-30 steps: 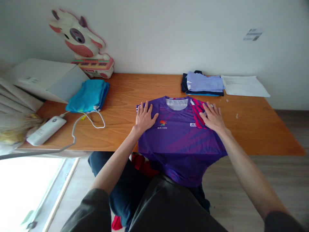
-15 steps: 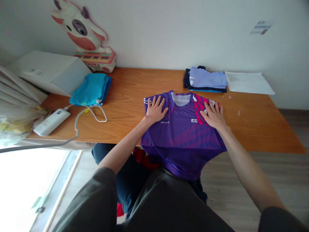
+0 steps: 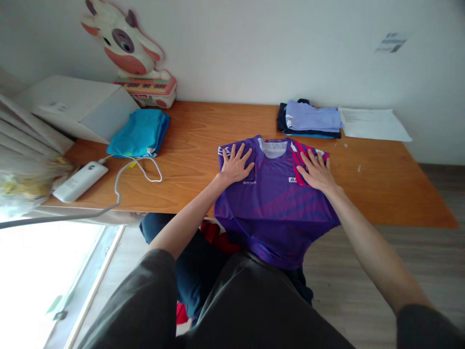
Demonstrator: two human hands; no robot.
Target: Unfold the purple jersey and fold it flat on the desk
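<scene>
So the purple shirt (image 3: pixel 272 203) is lying face up near the front edge of the desk (image 3: pixel 192 155), bottom half hanging off toward the lap. Both sleeves look already folded in over the chest, so I'd say the sides are done and the lengthwise fold is still left. Left hand (image 3: pixel 235 165) is flat on the left shoulder, right hand (image 3: pixel 317 170) flat on the pink sleeve, fingers spread wide, pressing and not gripping anything. Farther out: a blue folded pile (image 3: pixel 140 132) left, a folded stack (image 3: pixel 310 118) and papers (image 3: pixel 374 124) at the back, a white charger (image 3: pixel 80 182) with its cable. Versus a second ago, the hands barely shifted, just smoothing a bit inward.
</scene>
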